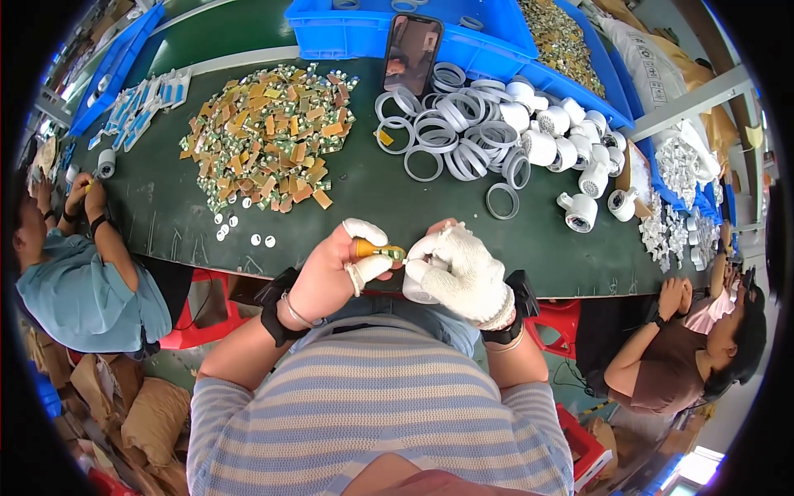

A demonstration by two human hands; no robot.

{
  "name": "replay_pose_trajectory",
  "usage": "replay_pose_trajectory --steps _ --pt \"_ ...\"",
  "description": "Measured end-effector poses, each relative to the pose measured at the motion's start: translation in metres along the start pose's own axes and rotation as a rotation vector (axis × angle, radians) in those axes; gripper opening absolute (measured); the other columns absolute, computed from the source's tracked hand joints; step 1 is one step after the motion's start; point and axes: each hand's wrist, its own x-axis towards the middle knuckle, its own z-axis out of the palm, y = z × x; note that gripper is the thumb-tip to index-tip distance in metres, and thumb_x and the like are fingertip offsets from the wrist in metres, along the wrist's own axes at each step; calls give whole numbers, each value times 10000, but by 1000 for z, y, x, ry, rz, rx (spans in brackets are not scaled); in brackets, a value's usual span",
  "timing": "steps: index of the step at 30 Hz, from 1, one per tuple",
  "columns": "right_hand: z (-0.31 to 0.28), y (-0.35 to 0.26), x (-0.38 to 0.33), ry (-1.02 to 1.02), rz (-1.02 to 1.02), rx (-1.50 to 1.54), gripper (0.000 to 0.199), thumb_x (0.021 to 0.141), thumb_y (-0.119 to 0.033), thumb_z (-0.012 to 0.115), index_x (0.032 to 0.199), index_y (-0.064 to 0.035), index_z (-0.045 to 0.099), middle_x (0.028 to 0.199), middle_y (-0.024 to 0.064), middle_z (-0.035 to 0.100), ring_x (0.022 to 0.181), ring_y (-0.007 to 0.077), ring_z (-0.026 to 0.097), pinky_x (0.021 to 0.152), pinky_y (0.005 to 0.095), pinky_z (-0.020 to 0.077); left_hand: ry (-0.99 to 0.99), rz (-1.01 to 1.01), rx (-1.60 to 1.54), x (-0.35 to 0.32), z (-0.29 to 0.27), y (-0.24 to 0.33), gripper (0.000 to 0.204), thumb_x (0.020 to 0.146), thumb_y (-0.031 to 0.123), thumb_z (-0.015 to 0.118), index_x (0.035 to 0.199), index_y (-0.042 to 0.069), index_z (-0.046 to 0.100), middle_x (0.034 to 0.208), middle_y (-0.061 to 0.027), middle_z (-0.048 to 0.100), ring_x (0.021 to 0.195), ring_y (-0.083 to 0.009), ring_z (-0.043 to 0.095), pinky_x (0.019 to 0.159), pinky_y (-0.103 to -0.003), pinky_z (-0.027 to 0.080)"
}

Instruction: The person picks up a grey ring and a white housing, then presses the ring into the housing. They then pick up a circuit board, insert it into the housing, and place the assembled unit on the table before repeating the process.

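My left hand (335, 263), with white covers on its thumb and forefinger, pinches a small green circuit board with an orange-yellow part (382, 250). White knit fabric covers my right hand (460, 271), whose fingers are curled around a white round housing (416, 291). Most of that housing is hidden by the glove. Both hands are close together at the table's near edge, and the board's tip almost meets the right fingertips; I cannot tell whether they touch. Beyond my left hand spreads a heap of small circuit boards with orange-brown pieces (269, 136).
Grey rings (463, 124) and white lamp-like housings (579, 145) cover the right of the green table (372, 186). A phone (411, 54) leans on a blue bin (339, 37). White discs (256, 240) lie near the boards. One person (91, 273) sits left, another (670, 355) right.
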Motion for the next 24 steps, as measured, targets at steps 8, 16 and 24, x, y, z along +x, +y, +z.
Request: replay_pose_trajectory --steps 8,16,24 --pt "-2 1 4 -79 10 -5 97 811 -101 793 841 -113 701 752 43 649 715 250 614 712 398 455 -46 44 417 -13 5 12 268 957 23 753 1195 26 629 1085 -56 734 991 -125 709 878 -285 571" --pt "-10 4 5 -178 -26 -75 83 816 -141 794 861 -125 727 751 27 639 752 245 626 728 368 463 -9 27 458 -16 11 14 250 935 42 786 1145 24 652 1036 -49 754 954 -114 717 859 -279 567" --pt "-12 7 5 -252 126 138 102 825 -150 798 876 -105 721 808 33 650 812 236 639 800 368 489 -114 -5 305 -15 9 17 239 951 19 760 1150 26 628 1066 -83 765 987 -147 744 845 -284 582"
